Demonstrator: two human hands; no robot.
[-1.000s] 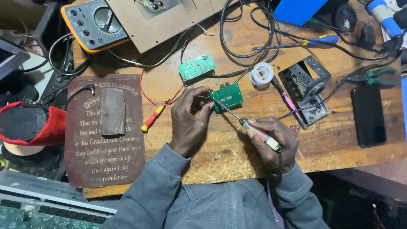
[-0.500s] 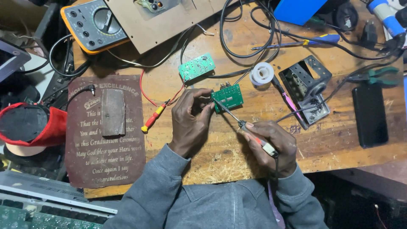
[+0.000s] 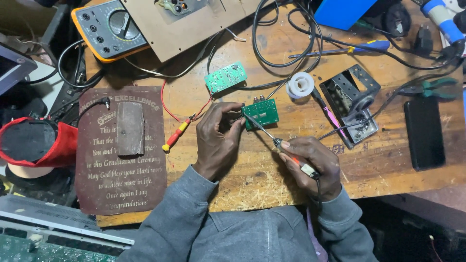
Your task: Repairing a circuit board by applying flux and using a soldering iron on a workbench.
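My left hand pinches the left edge of a small green circuit board that lies on the wooden bench. My right hand grips a soldering iron like a pen, and its thin metal tip touches the board's left part close to my left fingertips. The iron's black cord runs down past my right wrist. A second green circuit board lies above, joined to red wires.
A solder spool, a black metal iron stand, a blue-handled screwdriver, green pliers and a black phone lie right. An orange multimeter, a brown plaque, a red probe and tangled cables lie left.
The right hand has shifted slightly left and the iron's tip has come onto the board near my left fingers. The left hand keeps its hold on the board.
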